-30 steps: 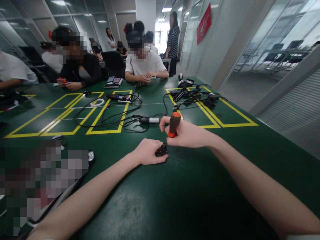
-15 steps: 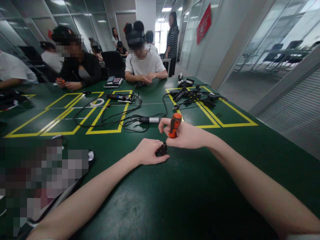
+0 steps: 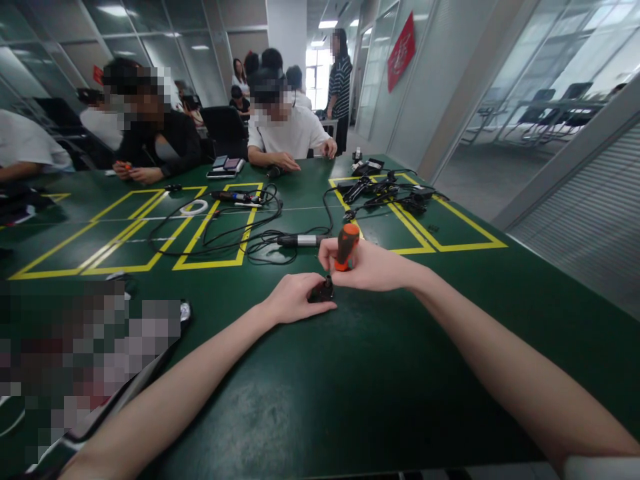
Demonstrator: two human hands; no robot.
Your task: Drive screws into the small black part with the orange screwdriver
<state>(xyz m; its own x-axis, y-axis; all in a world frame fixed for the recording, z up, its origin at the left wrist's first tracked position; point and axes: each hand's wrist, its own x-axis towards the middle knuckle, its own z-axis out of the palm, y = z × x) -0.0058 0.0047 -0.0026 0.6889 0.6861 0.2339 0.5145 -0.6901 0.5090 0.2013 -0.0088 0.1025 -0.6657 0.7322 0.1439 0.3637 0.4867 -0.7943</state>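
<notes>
At green table (image 3: 425,400): left hand (image 3: 293,298) clasping black part (image 3: 326,291), right hand (image 3: 373,265) gripping orange-black handle (image 3: 347,247); cables (image 3: 356,191) across yellow outlines (image 3: 473,249).

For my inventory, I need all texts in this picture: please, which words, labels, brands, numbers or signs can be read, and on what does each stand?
None can be read.
Red sign on the wall: pale markings, too blurred.
Orange-ended handle in the right hand: no legible text.
Dark part in the left hand: no legible text.
Pixelated item, lower left: nothing legible.
</notes>
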